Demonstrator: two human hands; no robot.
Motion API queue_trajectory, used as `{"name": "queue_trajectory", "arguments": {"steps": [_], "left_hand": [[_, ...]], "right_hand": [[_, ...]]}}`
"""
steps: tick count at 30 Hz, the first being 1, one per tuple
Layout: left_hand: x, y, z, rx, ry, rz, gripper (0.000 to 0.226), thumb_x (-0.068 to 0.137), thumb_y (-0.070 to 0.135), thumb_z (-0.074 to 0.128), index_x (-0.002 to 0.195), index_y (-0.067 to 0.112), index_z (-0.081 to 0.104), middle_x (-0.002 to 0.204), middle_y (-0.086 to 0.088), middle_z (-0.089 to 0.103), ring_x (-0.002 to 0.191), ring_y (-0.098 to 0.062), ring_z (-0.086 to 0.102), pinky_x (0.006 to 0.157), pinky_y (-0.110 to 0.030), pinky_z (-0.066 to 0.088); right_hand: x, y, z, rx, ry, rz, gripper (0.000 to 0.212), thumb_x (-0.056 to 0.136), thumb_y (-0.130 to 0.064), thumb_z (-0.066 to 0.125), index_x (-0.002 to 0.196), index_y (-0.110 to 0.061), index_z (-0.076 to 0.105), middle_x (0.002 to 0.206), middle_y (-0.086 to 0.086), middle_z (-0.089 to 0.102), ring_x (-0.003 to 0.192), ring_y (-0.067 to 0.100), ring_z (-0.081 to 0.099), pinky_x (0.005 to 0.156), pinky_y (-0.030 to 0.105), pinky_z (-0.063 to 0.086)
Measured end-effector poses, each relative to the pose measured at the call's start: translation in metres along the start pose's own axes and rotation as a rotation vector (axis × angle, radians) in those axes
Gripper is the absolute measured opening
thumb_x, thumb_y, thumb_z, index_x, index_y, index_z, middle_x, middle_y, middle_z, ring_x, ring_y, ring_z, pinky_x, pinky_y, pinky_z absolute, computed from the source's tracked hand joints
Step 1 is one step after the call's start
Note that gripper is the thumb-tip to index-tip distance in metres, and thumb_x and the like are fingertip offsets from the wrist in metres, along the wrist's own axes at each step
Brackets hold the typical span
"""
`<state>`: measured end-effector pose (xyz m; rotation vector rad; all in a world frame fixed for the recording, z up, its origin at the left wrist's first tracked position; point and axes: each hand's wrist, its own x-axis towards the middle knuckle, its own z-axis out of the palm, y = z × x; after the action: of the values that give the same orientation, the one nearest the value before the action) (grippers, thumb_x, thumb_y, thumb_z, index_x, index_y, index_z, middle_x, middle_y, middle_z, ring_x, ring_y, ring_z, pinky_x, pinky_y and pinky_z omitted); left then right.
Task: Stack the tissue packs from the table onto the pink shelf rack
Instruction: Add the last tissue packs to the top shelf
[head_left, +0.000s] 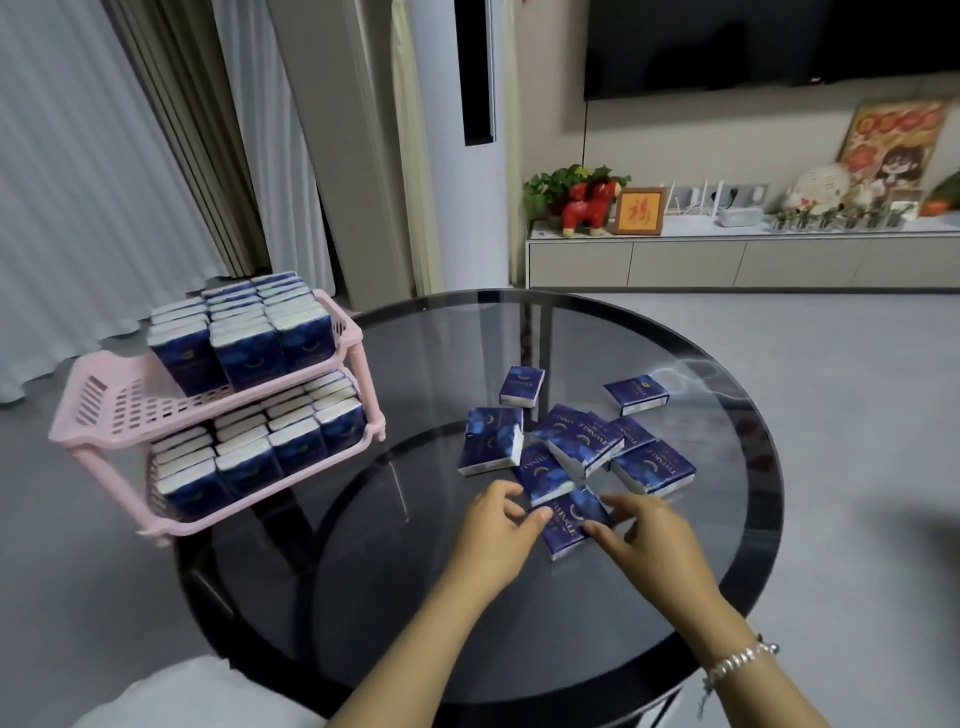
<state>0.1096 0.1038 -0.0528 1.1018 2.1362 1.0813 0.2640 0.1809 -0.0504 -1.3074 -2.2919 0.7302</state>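
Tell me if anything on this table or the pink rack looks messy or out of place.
The pink rack holds neat upright rows. The loose tissue packs on the glass table lie in a jumbled heap, some overlapping at odd angles, two lying apart. Both hands, left and right, are at the nearest pack. Nothing looks damaged.

A round table (415, 597) with a dark glass top and a black rim carries everything. At its left edge stands a pink two-tier shelf rack (104, 405), both tiers holding rows of upright blue tissue packs (249, 358). Right of the middle, loose tissue packs (587, 447) lie in a scattered heap, some overlapping, two lying apart on the far side.
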Motion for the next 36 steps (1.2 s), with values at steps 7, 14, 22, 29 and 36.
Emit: {"name": "queue_trajectory", "arguments": {"steps": [7,14,22,29,36], "left_hand": [[-0.003,-0.007,-0.009,-0.137,-0.053,0.001,0.032,0.081,0.021,0.074,0.111,0.016,0.063,0.095,0.003,0.063,0.077,-0.004,0.058,0.07,-0.007,0.046],[0.008,-0.002,-0.022,-0.39,-0.07,-0.019,0.023,0.085,0.012,0.07,0.106,0.009,0.06,0.099,-0.007,0.07,0.084,-0.015,0.066,0.068,-0.021,0.053],[0.017,-0.018,-0.039,-0.689,0.044,-0.074,0.021,0.09,0.01,0.061,0.108,0.012,0.051,0.104,-0.006,0.068,0.069,-0.006,0.07,0.053,-0.021,0.055],[0.012,-0.029,-0.038,-0.726,0.046,-0.098,0.03,0.091,0.009,0.06,0.117,0.005,0.047,0.108,-0.009,0.067,0.07,-0.009,0.071,0.053,-0.023,0.055],[0.007,-0.028,-0.044,-0.7,0.072,-0.061,0.03,0.091,0.011,0.06,0.119,0.015,0.048,0.103,0.002,0.068,0.074,-0.008,0.072,0.053,-0.022,0.055]], "right_hand": [[-0.001,-0.012,0.017,0.23,0.041,0.034,0.025,0.082,-0.024,0.071,0.106,-0.017,0.07,0.075,-0.009,0.066,0.064,0.0,0.055,0.056,0.009,0.037],[0.024,-0.027,0.025,0.397,0.16,-0.037,0.025,0.08,-0.018,0.073,0.104,-0.017,0.071,0.094,0.004,0.066,0.069,-0.002,0.058,0.063,0.003,0.039],[0.076,-0.023,0.002,-0.115,0.055,0.089,0.065,0.087,-0.039,0.061,0.144,-0.027,0.032,0.147,0.003,0.035,0.132,0.031,0.027,0.106,0.043,0.025],[0.093,-0.025,-0.002,-0.129,-0.078,0.085,0.068,0.077,-0.04,0.072,0.135,-0.029,0.038,0.129,0.008,0.049,0.123,0.03,0.037,0.099,0.041,0.035],[0.078,-0.026,-0.009,0.495,0.05,0.179,0.019,0.081,-0.024,0.072,0.087,-0.019,0.054,0.083,0.002,0.063,0.073,0.018,0.06,0.064,0.03,0.048]]}}
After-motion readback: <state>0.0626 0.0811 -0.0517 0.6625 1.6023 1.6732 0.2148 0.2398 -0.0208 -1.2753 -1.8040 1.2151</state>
